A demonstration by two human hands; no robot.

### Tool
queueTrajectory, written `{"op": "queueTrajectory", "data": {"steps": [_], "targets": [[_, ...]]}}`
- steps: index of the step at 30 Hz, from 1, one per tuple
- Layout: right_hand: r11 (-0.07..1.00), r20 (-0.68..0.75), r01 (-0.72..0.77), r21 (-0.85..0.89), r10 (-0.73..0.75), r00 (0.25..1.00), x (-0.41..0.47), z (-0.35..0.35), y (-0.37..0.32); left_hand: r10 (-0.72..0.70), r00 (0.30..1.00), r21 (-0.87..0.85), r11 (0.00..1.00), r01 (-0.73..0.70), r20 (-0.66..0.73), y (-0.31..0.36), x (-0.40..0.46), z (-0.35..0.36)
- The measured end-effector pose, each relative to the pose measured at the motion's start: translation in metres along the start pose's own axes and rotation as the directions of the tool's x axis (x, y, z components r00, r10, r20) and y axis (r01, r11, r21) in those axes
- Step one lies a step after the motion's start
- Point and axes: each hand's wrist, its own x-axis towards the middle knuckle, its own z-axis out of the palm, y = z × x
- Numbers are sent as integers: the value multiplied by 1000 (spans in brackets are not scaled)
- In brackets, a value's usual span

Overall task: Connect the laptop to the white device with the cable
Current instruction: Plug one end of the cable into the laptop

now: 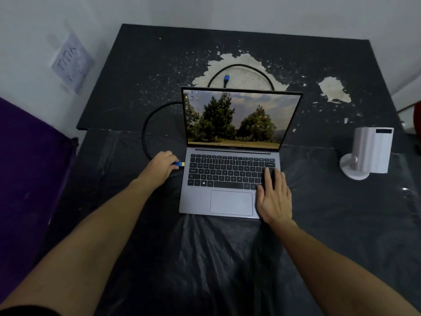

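An open grey laptop (230,202) sits mid-table, its screen showing trees. My left hand (160,166) grips a blue plug with a gold tip (180,164), held just left of the laptop's left edge, a small gap apart. The black cable (145,131) loops from that plug behind the screen. Its other blue plug (226,79) lies loose on the table behind the laptop. My right hand (274,197) rests flat on the laptop's right palm rest and keys, fingers spread. The white device (370,152) stands on a round base at the right.
The table (141,65) is black with worn white patches at the back, and wrinkled clear plastic sheeting (227,258) covers its near half. A purple surface (29,160) lies at the left. White walls with a paper notice (71,61) stand behind.
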Motion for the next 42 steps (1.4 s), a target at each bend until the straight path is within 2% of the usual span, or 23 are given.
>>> {"op": "queueTrajectory", "data": {"steps": [9, 14, 24, 42], "targets": [[1000, -11, 3, 3, -3, 1000, -1, -2, -1, 37, 999, 11, 999, -37, 21, -3, -4, 1], [1000, -14, 5, 13, -4, 1000, -2, -2, -1, 16, 999, 15, 1000, -15, -45, 0, -5, 4], [1000, -32, 10, 11, -10, 999, -1, -1, -1, 12, 998, 16, 1000, -11, -63, 3, 4, 9], [999, -57, 37, 15, -36, 998, -1, 2, 1, 208, 978, 184, 962, -202, -13, 2, 11, 5]]}}
